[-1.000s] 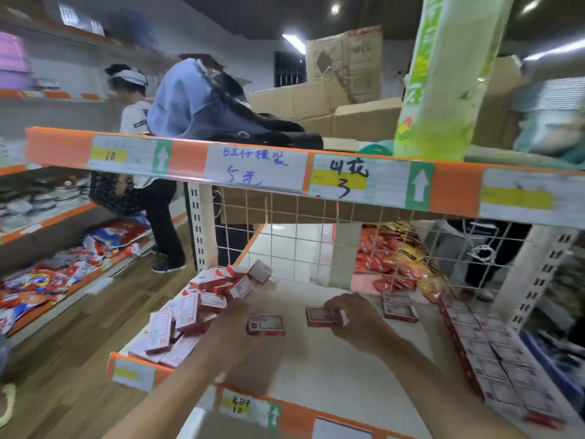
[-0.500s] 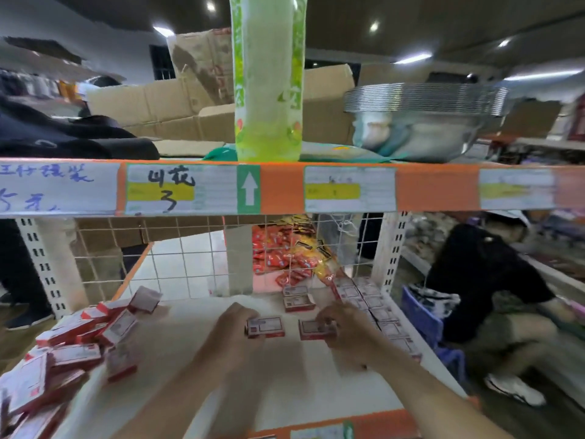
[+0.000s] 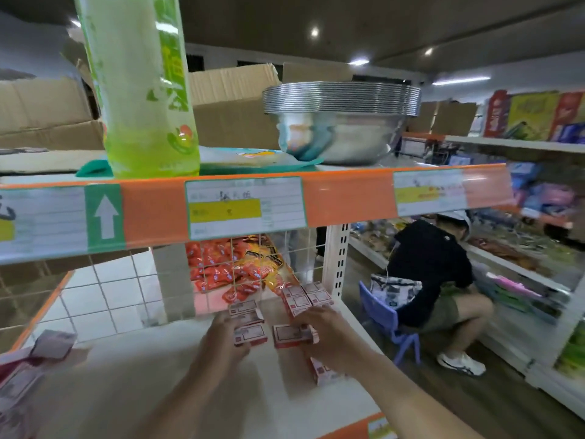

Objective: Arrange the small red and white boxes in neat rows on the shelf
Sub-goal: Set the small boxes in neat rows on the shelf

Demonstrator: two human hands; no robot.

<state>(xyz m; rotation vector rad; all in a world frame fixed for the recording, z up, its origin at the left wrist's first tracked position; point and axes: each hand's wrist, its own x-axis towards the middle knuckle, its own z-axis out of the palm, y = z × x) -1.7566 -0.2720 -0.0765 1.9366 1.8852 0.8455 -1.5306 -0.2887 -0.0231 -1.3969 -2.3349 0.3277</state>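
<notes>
As I watch through the head camera, both hands are down on the lower white shelf (image 3: 142,375), over towards its right side. The left hand (image 3: 221,340) has its fingers curled on the left edge of one red and white box, the left-hand box (image 3: 251,334), which lies flat on the shelf. The right hand (image 3: 326,334) is closed over the right end of a second one, the right-hand box (image 3: 291,335), also flat and just beside the first, with a thin gap between them. Right behind the left-hand box I see a rear box (image 3: 245,310), and I cannot tell whether the two touch. Further back, by the wire mesh (image 3: 110,286) and the right upright, a short row of boxes (image 3: 305,297) lies packed edge to edge. One more, a stray box (image 3: 323,372), peeks out beneath the right wrist near the shelf's right edge. Far left, badly blurred, there's a loose heap of boxes (image 3: 28,369). Through the mesh I see red snack packets (image 3: 228,267). Above runs the orange price rail (image 3: 348,194), and on that upper shelf stand a tall green bottle (image 3: 142,90) and a stack of steel bowls (image 3: 342,122), with cardboard cartons (image 3: 231,106) behind. Off right, another person in a black top (image 3: 433,280) crouches on a small blue stool (image 3: 389,318).
</notes>
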